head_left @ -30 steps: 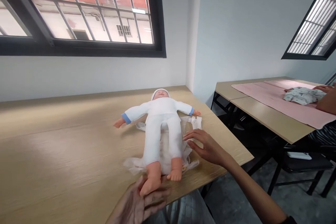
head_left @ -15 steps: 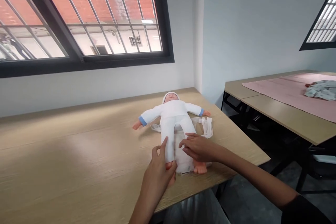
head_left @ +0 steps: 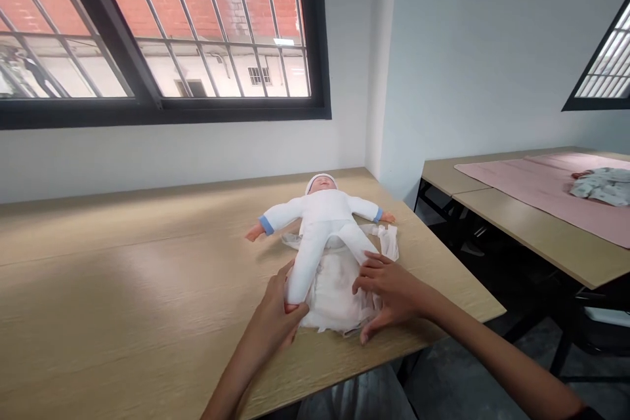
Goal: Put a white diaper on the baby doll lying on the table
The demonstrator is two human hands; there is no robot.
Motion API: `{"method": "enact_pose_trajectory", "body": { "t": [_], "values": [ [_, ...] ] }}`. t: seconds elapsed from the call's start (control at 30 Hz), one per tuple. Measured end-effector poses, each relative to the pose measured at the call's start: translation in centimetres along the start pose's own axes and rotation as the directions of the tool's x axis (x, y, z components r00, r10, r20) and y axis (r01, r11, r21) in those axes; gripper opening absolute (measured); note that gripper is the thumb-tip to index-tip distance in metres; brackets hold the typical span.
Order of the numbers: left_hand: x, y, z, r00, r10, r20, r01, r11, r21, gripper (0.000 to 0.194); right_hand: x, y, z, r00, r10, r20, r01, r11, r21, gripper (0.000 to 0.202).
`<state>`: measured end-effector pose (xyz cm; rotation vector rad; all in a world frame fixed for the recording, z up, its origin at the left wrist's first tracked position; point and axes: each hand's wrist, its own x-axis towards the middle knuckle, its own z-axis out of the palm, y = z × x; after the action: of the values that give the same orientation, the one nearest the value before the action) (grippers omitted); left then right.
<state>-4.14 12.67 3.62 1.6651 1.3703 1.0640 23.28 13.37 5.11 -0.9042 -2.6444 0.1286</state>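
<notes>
A baby doll in a white suit with blue cuffs and a white cap lies face up on the wooden table, its arms stretched out and its legs spread. My left hand is wrapped round the lower part of the leg on the left, near the foot. Over the lower part of the other leg curls my right hand, thumb apart and low, hiding that foot. Beneath and between the legs is a white gauzy cloth, partly see-through; a white strip of it sticks out on the right.
The wooden table runs along the wall under a barred window. Past a gap on the right stands another table with a pink mat and a crumpled pale patterned cloth.
The doll's legs have been spread wider apart, uncovering more of the white cloth between them. My left hand moved left with its leg; my right hand moved right and closed over the other.
</notes>
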Motion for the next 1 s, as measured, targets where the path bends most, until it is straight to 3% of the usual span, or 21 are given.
{"method": "enact_pose_trajectory", "body": {
  "t": [0.1, 0.27, 0.37, 0.5, 0.6, 0.7, 0.77, 0.87, 1.0],
  "values": [
    [0.0, -0.3, -0.2, 0.997, 0.075, 0.007, -0.075, 0.973, 0.218, 0.073, -0.6, -0.1, 0.5, 1.0, -0.026, 0.015, 0.026, 0.999, -0.033, 0.055],
    [0.1, 0.2, -1.0, 0.962, 0.243, 0.123, -0.271, 0.815, 0.512, 0.068, -1.5, -1.3, 1.5, 0.999, 0.039, -0.023, -0.04, 0.999, -0.032, 0.012],
    [0.4, 0.3, -0.9, 0.943, 0.27, 0.196, -0.33, 0.672, 0.663, 0.071, -1.5, -2.1, 2.1, 0.978, 0.161, -0.131, -0.16, 0.987, 0.019, 0.016],
    [1.0, -0.5, -0.3, 0.928, 0.267, 0.261, -0.373, 0.618, 0.692, 0.058, -1.3, -1.9, 2.1, 0.906, 0.358, -0.228, -0.305, 0.922, 0.237, 0.021],
    [1.3, -0.9, 0.1, 0.921, 0.334, 0.2, -0.378, 0.645, 0.665, 0.051, -1.1, -1.4, 1.6, 0.829, 0.534, -0.168, -0.39, 0.766, 0.511, 0.026],
    [1.8, -0.6, 0.3, 0.894, 0.398, 0.208, -0.438, 0.673, 0.596, 0.031, -0.7, -1.1, 1.1, 0.804, 0.592, -0.057, -0.405, 0.615, 0.677, 0.03],
    [2.5, 0.0, 0.4, 0.874, 0.441, 0.205, -0.479, 0.705, 0.522, 0.024, -0.1, -0.7, 0.7, 0.8, 0.59, -0.111, -0.359, 0.617, 0.7, 0.031],
    [4.0, 1.5, 0.6, 0.894, 0.444, 0.058, -0.433, 0.824, 0.367, 0.023, 1.6, 0.1, -0.3, 0.762, 0.606, -0.226, -0.315, 0.652, 0.69, 0.031],
    [6.1, 4.5, 0.8, 0.971, 0.234, -0.059, -0.227, 0.968, 0.105, 0.032, 5.6, 2.0, -2.0, 0.634, 0.711, -0.304, -0.294, 0.586, 0.755, 0.026]
  ]
}}
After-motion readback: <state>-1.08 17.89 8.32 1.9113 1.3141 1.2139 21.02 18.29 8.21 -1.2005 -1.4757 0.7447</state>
